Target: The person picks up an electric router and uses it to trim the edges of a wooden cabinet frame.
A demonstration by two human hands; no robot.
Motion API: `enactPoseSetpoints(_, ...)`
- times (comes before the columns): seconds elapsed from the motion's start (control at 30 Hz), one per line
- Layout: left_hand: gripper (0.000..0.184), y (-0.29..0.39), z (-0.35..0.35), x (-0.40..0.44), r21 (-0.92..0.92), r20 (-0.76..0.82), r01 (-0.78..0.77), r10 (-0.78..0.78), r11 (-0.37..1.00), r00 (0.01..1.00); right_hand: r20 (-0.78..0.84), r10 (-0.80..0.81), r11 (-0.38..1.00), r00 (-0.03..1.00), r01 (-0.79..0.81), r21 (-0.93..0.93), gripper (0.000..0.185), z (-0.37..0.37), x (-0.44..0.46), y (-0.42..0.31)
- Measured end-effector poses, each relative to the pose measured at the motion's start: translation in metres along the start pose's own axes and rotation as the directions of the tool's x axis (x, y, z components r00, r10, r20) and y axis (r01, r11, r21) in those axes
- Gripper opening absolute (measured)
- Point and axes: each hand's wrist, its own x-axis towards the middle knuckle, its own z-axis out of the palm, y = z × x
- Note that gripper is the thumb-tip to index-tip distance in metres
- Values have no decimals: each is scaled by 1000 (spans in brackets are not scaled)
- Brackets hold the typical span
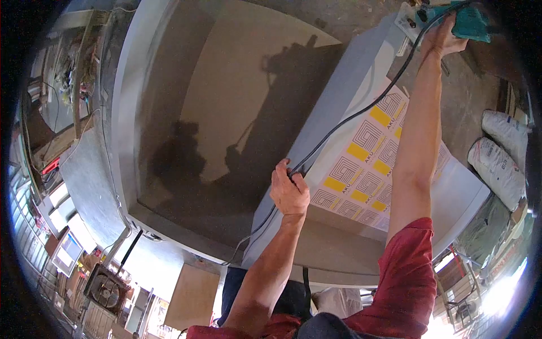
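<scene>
A black power cord runs diagonally across the cabinet, and my left hand is closed around it above the middle divider. My right hand, arm stretched far out, grips a teal power tool at the divider's far end. Its exact kind is hard to make out at the frame's edge. A pale plate-like part shows beside the tool. The large grey cabinet has two open compartments. Printed sheeting with yellow squares and "AKU" lettering lines part of the right one.
White sacks are piled on the right. At lower left stand a fan and a plywood sheet. Shelving with clutter lines the left side. The cord's lower end trails over the cabinet's near edge.
</scene>
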Motion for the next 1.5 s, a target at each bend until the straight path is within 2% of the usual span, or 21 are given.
enactPoseSetpoints(0.17,36,1,1,0,35,-10,14,-14,999,1000,53,-105,994,993,104,26,30,2,8,10)
enactPoseSetpoints(0.23,36,1,1,1,52,-16,17,-16,999,1000,92,-170,954,981,187,-235,28,-1,13,12)
enactPoseSetpoints(0.27,36,1,2,1,62,-13,22,-22,998,1000,90,-176,954,980,192,-230,28,-1,14,14)
enactPoseSetpoints(0.33,36,1,3,2,74,-12,19,-18,997,1000,106,17,995,994,-27,97,30,9,12,6)
enactPoseSetpoints(0.37,36,1,4,4,85,-19,18,-17,996,1000,98,7,995,995,-16,95,30,12,9,2)
enactPoseSetpoints(0.43,35,0,4,1,101,-15,9,-8,995,1000,-67,-42,883,997,6,-470,49,28,-12,-33)
enactPoseSetpoints(0.47,35,-1,6,3,98,-21,0,2,995,1000,-79,-54,882,995,10,-472,49,22,-13,-45)
enactPoseSetpoints(0.53,35,-5,6,-1,106,-7,-19,20,994,1000,94,-190,902,977,211,-375,31,1,-25,-75)
enactPoseSetpoints(0.6,33,-6,10,2,83,-52,-28,32,996,998,91,-179,841,980,200,-502,31,-22,-53,-114)
enactPoseSetpoints(0.67,33,-8,11,2,108,-39,-38,42,993,998,73,-92,748,993,117,-654,27,-66,-89,-148)
enactPoseSetpoints(0.73,33,-3,10,4,134,-34,-66,71,989,997,-43,138,798,990,-137,-587,29,-87,-137,-205)
enactPoseSetpoints(0.8,34,10,5,3,182,-9,48,-47,982,999,-167,249,810,954,-299,-504,29,-111,-182,-249)
enactPoseSetpoints(0.93,34,10,9,1,236,-24,-23,30,972,999,-425,423,684,800,-589,-429,25,-120,-246,-358)
enactPoseSetpoints(1.0,33,10,12,-1,211,-144,-60,91,976,985,-496,463,660,734,-659,-361,29,-136,-279,-401)
enactPoseSetpoints(1.03,34,12,10,0,218,-104,-30,54,975,993,-517,453,667,726,-661,-344,29,-141,-294,-422)
enactPoseSetpoints(1.1,34,21,7,-5,214,-111,-44,69,976,991,-589,501,628,634,-735,-257,48,-148,-321,-458)
enactPoseSetpoints(1.23,35,22,7,-15,195,-149,-90,120,977,981,-649,572,604,501,-793,-80,56,-162,-359,-518)
enactPoseSetpoints(1.3,35,16,8,-15,190,-151,-120,150,974,977,-637,575,605,513,-791,-91,56,-171,-371,-536)
enactPoseSetpoints(1.4,39,-9,15,5,88,-297,-99,121,991,947,-592,594,562,545,-807,-181,56,-181,-390,-551)
enactPoseSetpoints(1.47,41,-22,17,15,-160,-277,-28,-17,987,961,-554,618,508,558,-821,-261,55,-181,-397,-553)
enactPoseSetpoints(1.5,41,-24,19,16,-167,-279,-14,-33,986,960,-517,599,525,612,-787,-324,54,-178,-397,-549)
